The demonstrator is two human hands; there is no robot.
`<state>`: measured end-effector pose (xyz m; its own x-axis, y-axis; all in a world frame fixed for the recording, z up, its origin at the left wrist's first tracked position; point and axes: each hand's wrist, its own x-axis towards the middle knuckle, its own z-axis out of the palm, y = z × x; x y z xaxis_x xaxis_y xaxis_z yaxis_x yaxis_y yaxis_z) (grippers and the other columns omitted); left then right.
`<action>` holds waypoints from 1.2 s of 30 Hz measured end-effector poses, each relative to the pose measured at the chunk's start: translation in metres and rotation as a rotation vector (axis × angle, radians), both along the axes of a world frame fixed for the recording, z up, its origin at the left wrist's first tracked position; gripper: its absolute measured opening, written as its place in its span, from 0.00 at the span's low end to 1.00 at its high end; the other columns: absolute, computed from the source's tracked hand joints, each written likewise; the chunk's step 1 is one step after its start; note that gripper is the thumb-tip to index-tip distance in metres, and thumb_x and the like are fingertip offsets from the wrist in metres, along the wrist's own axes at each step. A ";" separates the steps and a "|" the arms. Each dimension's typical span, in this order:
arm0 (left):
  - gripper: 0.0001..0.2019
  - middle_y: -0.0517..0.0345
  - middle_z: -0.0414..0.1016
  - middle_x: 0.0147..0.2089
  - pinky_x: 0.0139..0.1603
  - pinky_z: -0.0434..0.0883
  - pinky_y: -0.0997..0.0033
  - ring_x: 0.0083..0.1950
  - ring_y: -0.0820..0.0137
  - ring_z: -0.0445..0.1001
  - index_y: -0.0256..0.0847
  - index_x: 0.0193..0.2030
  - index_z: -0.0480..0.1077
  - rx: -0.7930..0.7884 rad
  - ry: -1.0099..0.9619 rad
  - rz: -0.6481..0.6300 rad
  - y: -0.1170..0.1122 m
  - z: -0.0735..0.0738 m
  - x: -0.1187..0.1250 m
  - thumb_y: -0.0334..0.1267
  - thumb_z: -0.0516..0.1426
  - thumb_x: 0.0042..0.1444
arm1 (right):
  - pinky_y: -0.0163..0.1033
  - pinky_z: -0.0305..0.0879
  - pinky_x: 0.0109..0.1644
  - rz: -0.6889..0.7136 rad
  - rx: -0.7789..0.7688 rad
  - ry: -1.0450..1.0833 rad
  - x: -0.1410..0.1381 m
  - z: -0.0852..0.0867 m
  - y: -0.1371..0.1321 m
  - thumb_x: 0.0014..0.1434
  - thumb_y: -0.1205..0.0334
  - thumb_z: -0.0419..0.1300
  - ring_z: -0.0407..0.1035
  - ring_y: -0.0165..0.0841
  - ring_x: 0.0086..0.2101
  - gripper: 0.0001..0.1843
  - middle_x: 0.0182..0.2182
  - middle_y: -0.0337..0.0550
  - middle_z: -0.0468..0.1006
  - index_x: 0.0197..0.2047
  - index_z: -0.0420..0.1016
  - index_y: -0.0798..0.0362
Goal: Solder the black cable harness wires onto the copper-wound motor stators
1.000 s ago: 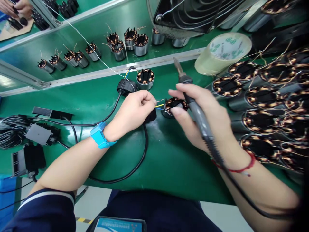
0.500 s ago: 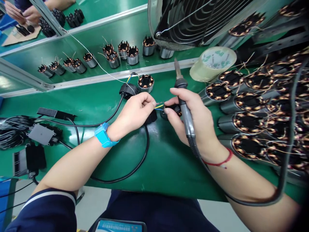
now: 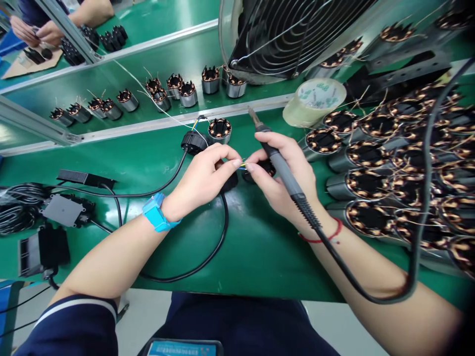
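My left hand (image 3: 208, 173) is closed in a pinch at the ends of thin yellow and blue wires (image 3: 243, 166). A thin pale strand (image 3: 166, 114) runs down from the upper left to this hand. My right hand (image 3: 287, 183) is wrapped round a soldering iron (image 3: 282, 170), its tip pointing up and away; thumb and forefinger meet at the same wires. Under the right fingers lies a wound motor stator (image 3: 262, 170), partly hidden. A black round cap (image 3: 230, 182) with a black cable shows below my left fingers.
Beyond my hands are another stator (image 3: 219, 130) and a black cap (image 3: 195, 142). Many stators (image 3: 371, 183) crowd the right, near a tape roll (image 3: 315, 101) and a fan (image 3: 297, 34). Black cables and boxes (image 3: 63, 210) lie left. A co-worker's hands (image 3: 37, 32) show far left.
My right hand has moved left, its thumb and forefinger closing on the wires. The soldering iron now tilts further left. My left hand stays nearly in place.
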<state>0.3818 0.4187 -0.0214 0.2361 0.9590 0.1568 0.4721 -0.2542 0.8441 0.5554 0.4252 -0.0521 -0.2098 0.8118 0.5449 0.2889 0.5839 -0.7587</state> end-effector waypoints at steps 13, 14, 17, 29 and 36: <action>0.06 0.59 0.71 0.34 0.37 0.67 0.74 0.36 0.74 0.69 0.37 0.28 0.72 -0.047 0.090 0.019 0.000 0.004 0.004 0.27 0.57 0.53 | 0.40 0.72 0.43 0.054 -0.073 -0.016 0.008 0.002 0.000 0.61 0.64 0.59 0.72 0.34 0.36 0.21 0.36 0.37 0.75 0.58 0.65 0.47; 0.06 0.60 0.71 0.34 0.36 0.67 0.75 0.35 0.75 0.69 0.37 0.27 0.72 -0.062 0.092 0.037 0.000 0.003 0.004 0.26 0.57 0.53 | 0.42 0.72 0.45 0.065 -0.085 -0.036 0.010 0.001 0.000 0.61 0.64 0.59 0.72 0.35 0.37 0.23 0.37 0.38 0.75 0.59 0.64 0.47; 0.07 0.61 0.70 0.32 0.35 0.66 0.75 0.33 0.76 0.68 0.37 0.25 0.72 -0.098 0.086 0.054 0.001 0.002 0.005 0.25 0.57 0.51 | 0.48 0.69 0.51 0.084 -0.078 -0.107 0.015 0.000 0.001 0.59 0.64 0.60 0.72 0.39 0.41 0.25 0.39 0.40 0.75 0.60 0.63 0.47; 0.06 0.61 0.73 0.32 0.38 0.66 0.73 0.34 0.76 0.70 0.37 0.26 0.75 -0.163 0.060 0.055 0.003 0.003 0.004 0.28 0.59 0.52 | 0.50 0.70 0.52 -0.079 -0.015 -0.095 0.021 0.016 -0.014 0.65 0.64 0.56 0.73 0.38 0.42 0.21 0.46 0.41 0.76 0.61 0.66 0.48; 0.06 0.61 0.73 0.32 0.38 0.68 0.73 0.33 0.76 0.69 0.36 0.26 0.74 -0.188 0.063 0.070 0.001 0.004 0.006 0.27 0.60 0.53 | 0.53 0.69 0.40 -0.177 0.113 -0.064 0.053 0.016 -0.048 0.60 0.61 0.62 0.74 0.44 0.36 0.19 0.38 0.44 0.78 0.55 0.74 0.45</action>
<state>0.3877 0.4198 -0.0174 0.1715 0.9844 -0.0394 0.5363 -0.0597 0.8419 0.6088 0.3770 -0.0366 -0.1063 0.7734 0.6249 0.4401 0.6002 -0.6679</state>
